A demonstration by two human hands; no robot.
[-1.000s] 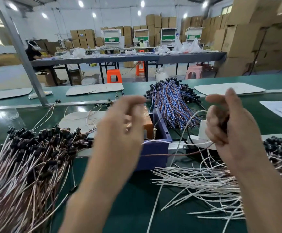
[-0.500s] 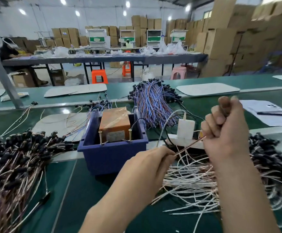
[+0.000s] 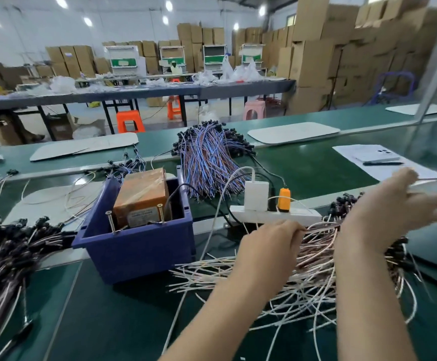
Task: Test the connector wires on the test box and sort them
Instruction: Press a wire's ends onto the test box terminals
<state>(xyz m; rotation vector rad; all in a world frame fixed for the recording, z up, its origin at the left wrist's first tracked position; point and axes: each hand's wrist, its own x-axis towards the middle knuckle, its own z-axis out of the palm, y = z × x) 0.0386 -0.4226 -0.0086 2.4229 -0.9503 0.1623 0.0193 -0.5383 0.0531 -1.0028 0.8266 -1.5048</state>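
The test box [image 3: 141, 196], brown with two upright screws at its front, sits inside a blue bin [image 3: 139, 247]. Right of the bin lies a loose pile of pink-white connector wires [image 3: 313, 267] with black plugs on its far side. My left hand [image 3: 272, 246] pinches bare wire ends at the pile's near-left top. Over the pile's right part, my right hand [image 3: 394, 204] is blurred, its fingers stretched out to the right. A thin pale wire streak runs past its thumb; whether it is held I cannot tell. Another heap of such wires [image 3: 9, 246] lies at the far left.
A bundle of blue-purple wires [image 3: 209, 157] lies behind the bin. A white power strip [image 3: 298, 214] with plugged adapters stands between the bin and the right pile. Papers, a phone [image 3: 376, 155] and a pen are at the far right. A metal post rises at the right edge.
Both hands moved right and down, away from the test box, to the right-hand pile. My right hand went from a fist on a wire to stretched fingers. The view swung right.
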